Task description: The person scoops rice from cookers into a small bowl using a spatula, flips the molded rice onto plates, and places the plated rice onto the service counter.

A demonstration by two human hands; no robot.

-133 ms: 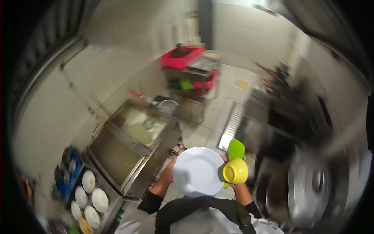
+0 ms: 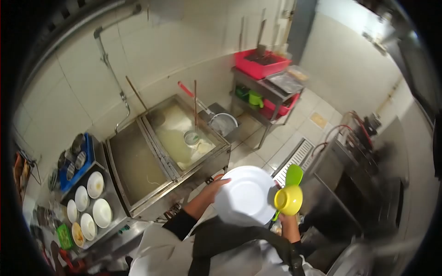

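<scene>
A large white basin (image 2: 246, 193) is held in front of my body, its inside facing up; no contents show in it. My left hand (image 2: 218, 189) is closed on its left rim, with the thumb over the edge. At the right side, my right hand (image 2: 288, 221) is closed around a small yellow bowl (image 2: 289, 200), which is tilted and overlaps the basin's rim. A bright green spoon (image 2: 294, 175) rises behind the yellow bowl, and its green handle shows below. The right fingers are partly hidden behind these things.
Left of me stands a two-tank metal cooker (image 2: 138, 165) with cloudy liquid and a strainer (image 2: 191, 138). Several white bowls (image 2: 102, 213) line the counter beside a blue tray (image 2: 76, 165). Ahead is a metal cart (image 2: 269, 92) with a red tub (image 2: 262, 63). Stove equipment (image 2: 345, 175) stands right.
My view has swung left, so the tanks, bowls and cart sit further right or nearer the middle. Both hands keep their hold on the basin, yellow bowl and spoon.
</scene>
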